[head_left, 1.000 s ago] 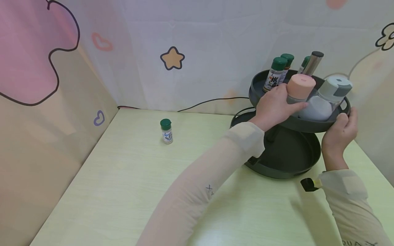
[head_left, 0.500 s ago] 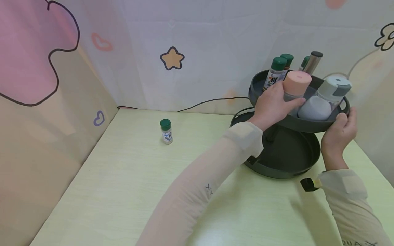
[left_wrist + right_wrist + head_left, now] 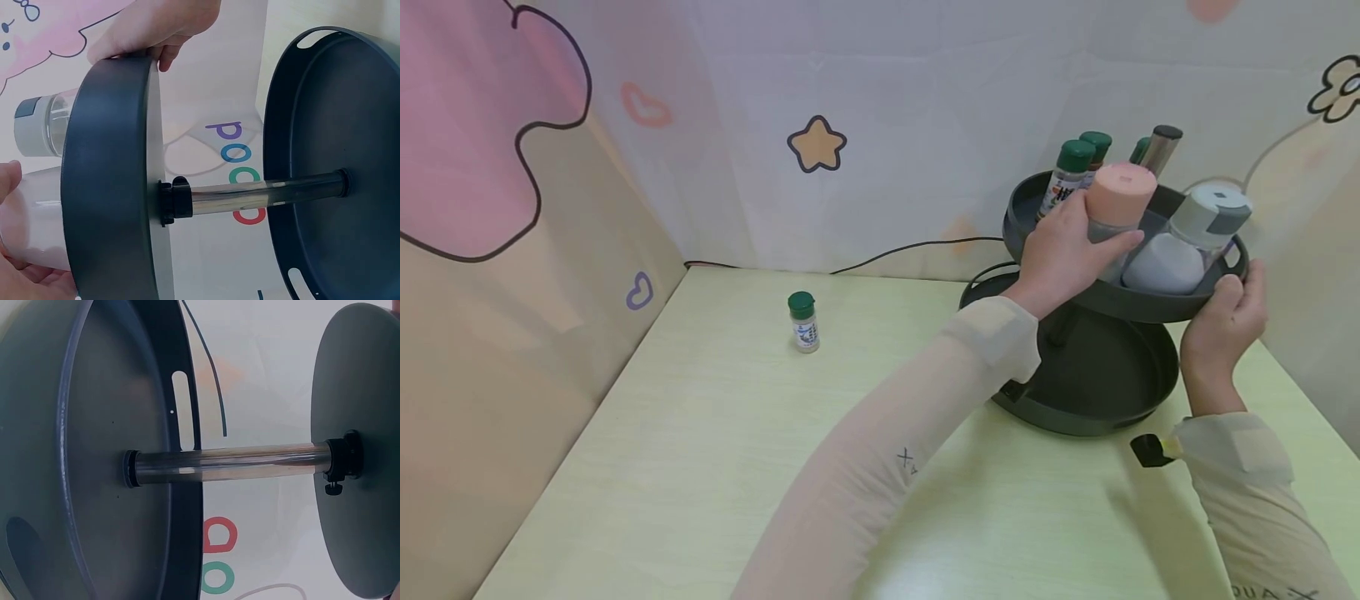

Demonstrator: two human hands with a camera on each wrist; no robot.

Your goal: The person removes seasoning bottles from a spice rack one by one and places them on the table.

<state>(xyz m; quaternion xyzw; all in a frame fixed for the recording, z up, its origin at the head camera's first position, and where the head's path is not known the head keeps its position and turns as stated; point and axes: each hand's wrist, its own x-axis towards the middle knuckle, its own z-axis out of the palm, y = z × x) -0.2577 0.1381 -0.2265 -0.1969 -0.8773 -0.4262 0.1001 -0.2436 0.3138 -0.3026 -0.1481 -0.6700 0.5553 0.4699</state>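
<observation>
My left hand point(image 3: 1056, 250) grips a clear jar with a pink lid point(image 3: 1122, 196), which stands in the upper tray point(image 3: 1138, 300) of a dark two-tier rack. In the left wrist view, fingers and thumb wrap the jar's pale body point(image 3: 40, 219). My right hand point(image 3: 1223, 329) holds the upper tray's right rim near its handle slot. Right of the pink-lidded jar leans a jar with a pale grey lid point(image 3: 1176, 250). Behind are several green-capped shakers point(image 3: 1067, 171) and a dark-capped cylinder point(image 3: 1162, 150). Whether the pink-lidded jar touches the tray floor is hidden.
Below is the lower tray point(image 3: 1097, 375), joined to the upper one by a metal pole point(image 3: 231, 465). One green-capped shaker point(image 3: 804, 322) stands upright alone on the pale table point(image 3: 700, 467). A printed cloth point(image 3: 887, 125) hangs behind, with a black cable point(image 3: 917, 244) along it.
The pink-lidded jar has shifted slightly up and to the left in my left hand. My right hand keeps its hold on the tray rim.
</observation>
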